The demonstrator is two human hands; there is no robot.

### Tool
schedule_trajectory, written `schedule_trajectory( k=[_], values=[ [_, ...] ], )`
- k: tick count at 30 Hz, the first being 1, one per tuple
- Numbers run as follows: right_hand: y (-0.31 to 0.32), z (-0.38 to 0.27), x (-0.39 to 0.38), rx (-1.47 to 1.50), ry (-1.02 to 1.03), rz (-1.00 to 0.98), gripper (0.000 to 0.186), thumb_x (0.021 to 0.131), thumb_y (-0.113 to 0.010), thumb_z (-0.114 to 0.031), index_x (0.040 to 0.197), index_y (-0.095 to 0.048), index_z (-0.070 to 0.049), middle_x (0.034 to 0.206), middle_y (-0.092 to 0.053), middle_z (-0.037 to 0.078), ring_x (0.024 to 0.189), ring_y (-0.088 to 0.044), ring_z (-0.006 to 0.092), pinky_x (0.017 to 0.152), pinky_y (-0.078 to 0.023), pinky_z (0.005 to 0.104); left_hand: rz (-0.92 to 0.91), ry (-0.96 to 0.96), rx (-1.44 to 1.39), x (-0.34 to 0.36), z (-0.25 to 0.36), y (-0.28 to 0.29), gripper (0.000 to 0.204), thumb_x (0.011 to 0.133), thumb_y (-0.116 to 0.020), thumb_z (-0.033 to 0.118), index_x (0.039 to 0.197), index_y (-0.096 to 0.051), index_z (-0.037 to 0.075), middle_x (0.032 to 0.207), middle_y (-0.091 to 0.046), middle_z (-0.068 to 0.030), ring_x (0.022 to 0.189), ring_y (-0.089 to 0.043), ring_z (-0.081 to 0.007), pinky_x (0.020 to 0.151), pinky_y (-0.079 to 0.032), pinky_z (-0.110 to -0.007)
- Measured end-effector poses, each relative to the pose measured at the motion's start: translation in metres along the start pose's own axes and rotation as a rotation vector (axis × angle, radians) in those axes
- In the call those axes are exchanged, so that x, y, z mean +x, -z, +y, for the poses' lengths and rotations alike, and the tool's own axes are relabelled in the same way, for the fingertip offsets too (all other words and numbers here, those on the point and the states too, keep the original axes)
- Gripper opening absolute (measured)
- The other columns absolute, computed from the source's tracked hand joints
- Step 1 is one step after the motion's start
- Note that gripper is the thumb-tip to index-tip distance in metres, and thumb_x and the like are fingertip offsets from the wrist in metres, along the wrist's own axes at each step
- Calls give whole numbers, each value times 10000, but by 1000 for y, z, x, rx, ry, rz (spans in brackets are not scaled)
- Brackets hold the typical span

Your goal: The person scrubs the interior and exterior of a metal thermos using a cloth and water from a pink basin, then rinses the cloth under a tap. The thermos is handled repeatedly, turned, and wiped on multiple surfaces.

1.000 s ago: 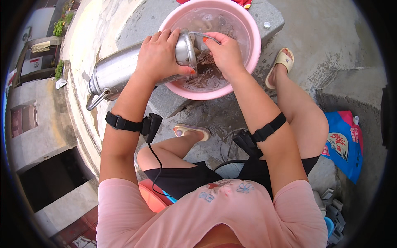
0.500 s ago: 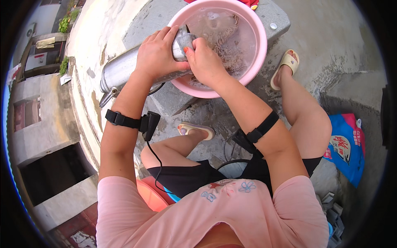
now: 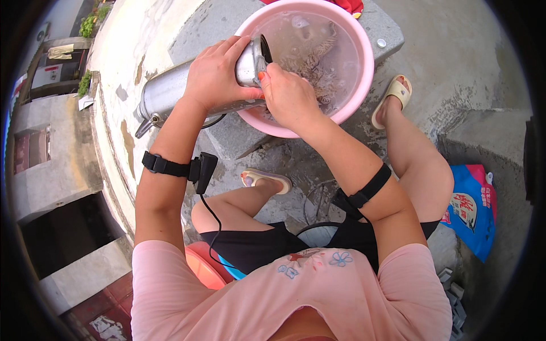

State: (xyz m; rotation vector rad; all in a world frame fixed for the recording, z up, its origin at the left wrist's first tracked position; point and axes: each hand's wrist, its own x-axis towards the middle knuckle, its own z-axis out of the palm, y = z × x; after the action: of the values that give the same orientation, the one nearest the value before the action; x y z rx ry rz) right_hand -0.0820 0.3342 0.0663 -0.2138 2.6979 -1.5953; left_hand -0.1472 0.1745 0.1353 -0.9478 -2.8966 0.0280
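Note:
A silver metal cylinder point(image 3: 165, 91), with a wire handle at its left end, lies tilted with its dark open end over a pink basin point(image 3: 364, 62). My left hand point(image 3: 219, 74) is wrapped over the cylinder near that end. My right hand point(image 3: 290, 99) is closed against the cylinder's rim, thumb on top; what lies between its fingers is hidden. The basin holds cloudy water with a crumpled brownish mass point(image 3: 313, 62) in it.
The basin sits on a grey stone block point(image 3: 387, 25) with a small white cap point(image 3: 381, 43). My sandalled feet flank the block. A blue-and-pink bag point(image 3: 472, 224) lies at right, an orange basin point(image 3: 202, 267) behind my left arm. Red fabric point(image 3: 350, 5) shows beyond the basin.
My right hand has moved from inside the basin, holding a thin grey piece, left to the cylinder's rim. The cylinder's open end has lifted slightly, leaving more of the water in view.

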Motion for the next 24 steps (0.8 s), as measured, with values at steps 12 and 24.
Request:
schedule_trajectory(
  k=[12,24],
  values=[
    [-5,-8,14,-139,15,4,324,992,-439,-312,931,-574,-24,811,-687,216,811,-675,408,750,-501,541,50,18,-28,-6,-8,1,922,580,-788,543,1357,-520,125,1326,-576,-89,1166,-577,-330,977,-469,-422],
    [-2,31,114,-10,-103,-49,282,922,-510,-188,996,-702,6,983,-680,249,930,-662,396,800,-518,473,31,12,-38,-8,-17,3,1037,546,-788,665,1384,-498,128,1346,-562,-97,1203,-555,-325,1000,-458,-411]
  ],
)
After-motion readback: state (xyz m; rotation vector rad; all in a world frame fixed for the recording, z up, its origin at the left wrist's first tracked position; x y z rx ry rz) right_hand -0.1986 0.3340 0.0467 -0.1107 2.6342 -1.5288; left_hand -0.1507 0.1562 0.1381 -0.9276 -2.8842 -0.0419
